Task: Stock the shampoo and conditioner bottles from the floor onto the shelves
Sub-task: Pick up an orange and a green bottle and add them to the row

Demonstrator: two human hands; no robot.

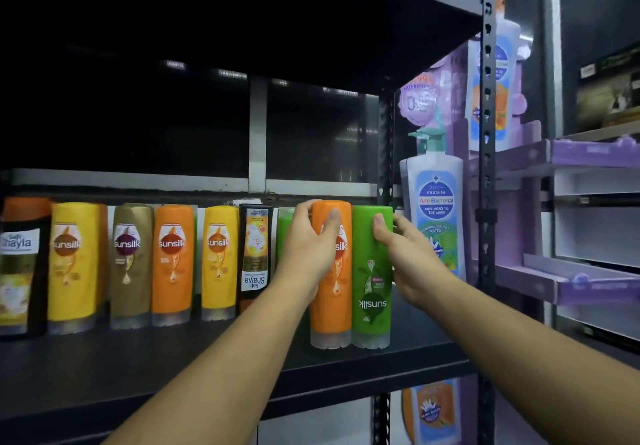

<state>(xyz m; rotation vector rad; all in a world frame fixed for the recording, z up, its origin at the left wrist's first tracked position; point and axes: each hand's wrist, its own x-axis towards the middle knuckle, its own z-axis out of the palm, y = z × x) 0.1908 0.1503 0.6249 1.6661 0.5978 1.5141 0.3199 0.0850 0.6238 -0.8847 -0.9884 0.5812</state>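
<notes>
L hand [311,242] grips orange bottle [330,309], R hand [407,257] grips green bottle [372,271], both upright on shelf [207,358] fwd of row; rec. slide back level w/ row, keeping them touching.

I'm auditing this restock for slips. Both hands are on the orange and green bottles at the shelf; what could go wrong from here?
1. The orange bottle and green bottle, gripped by the left hand and right hand, sit near the front edge of the shelf; a slip might drop them.
2. Pushing back could knock the rear green bottle or black bottle.
3. The green bottle's label reads upside down; it may end up shelved so.
</notes>
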